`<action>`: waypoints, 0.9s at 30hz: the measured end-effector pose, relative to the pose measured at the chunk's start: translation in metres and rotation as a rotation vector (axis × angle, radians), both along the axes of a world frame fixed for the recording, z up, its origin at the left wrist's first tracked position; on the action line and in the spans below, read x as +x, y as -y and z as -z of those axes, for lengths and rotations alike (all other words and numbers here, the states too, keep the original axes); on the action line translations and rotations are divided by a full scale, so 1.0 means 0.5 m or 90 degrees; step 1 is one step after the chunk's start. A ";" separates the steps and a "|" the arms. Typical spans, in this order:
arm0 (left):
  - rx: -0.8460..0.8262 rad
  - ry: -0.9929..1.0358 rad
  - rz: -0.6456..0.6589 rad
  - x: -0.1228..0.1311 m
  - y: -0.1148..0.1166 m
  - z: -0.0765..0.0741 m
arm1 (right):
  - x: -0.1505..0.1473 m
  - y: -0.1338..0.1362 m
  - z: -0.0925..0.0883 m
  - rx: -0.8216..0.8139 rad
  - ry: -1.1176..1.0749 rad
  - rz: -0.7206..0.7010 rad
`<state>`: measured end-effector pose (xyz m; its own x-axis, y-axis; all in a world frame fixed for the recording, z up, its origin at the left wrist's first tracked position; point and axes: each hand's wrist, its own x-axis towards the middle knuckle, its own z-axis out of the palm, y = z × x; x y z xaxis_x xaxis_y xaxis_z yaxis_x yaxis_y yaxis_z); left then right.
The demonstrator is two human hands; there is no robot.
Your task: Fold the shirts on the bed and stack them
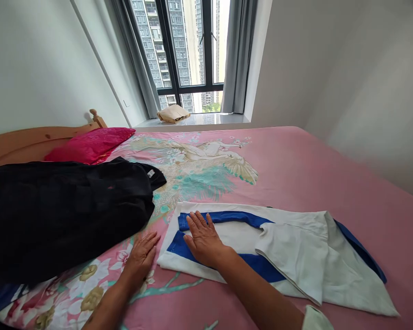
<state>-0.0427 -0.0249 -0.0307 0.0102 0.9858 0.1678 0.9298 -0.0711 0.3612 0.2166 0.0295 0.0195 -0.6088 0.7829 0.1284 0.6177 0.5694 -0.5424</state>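
A white garment with blue panels (pixel 241 229) lies partly folded on the pink flowered bedsheet (pixel 289 169). One white section, which looks like a sleeve (pixel 296 252), is folded back over its right half. My right hand (pixel 203 238) rests palm down on the garment's left part, across the blue bands, fingers stretched out. Just left of the garment's edge, my left hand (pixel 142 256) lies flat on the sheet with nothing in it. Black clothing (pixel 72 206) is heaped to the left of my left hand.
A red pillow (pixel 89 144) sits by the wooden headboard (pixel 30 135) at the far left. Beyond the bed, a folded beige cloth (pixel 173 113) lies on the windowsill (pixel 220 119). A wall (pixel 347 82) bounds the right side.
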 end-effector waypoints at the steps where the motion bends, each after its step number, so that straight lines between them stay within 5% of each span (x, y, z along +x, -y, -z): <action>1: -0.003 0.007 0.002 0.001 0.005 -0.001 | -0.027 -0.003 0.016 -0.015 0.003 0.001; 5: -0.009 0.042 -0.016 0.006 0.011 -0.006 | -0.071 0.000 0.061 -0.009 -0.040 0.054; 9: 0.012 0.074 -0.028 0.009 0.014 -0.007 | -0.061 0.009 0.044 -0.001 0.005 0.197; 12: 0.024 0.087 -0.024 0.012 0.019 -0.007 | -0.070 0.013 0.024 -0.031 0.108 0.171; 16: 0.043 0.062 -0.021 0.018 0.024 -0.007 | -0.098 0.022 0.021 -0.011 0.077 0.167; 20: 0.039 0.037 -0.015 0.020 0.025 -0.014 | -0.108 0.030 0.047 0.052 0.032 0.174; 27: -0.100 -0.047 0.086 0.006 0.039 -0.016 | -0.101 0.013 0.108 0.002 0.056 0.167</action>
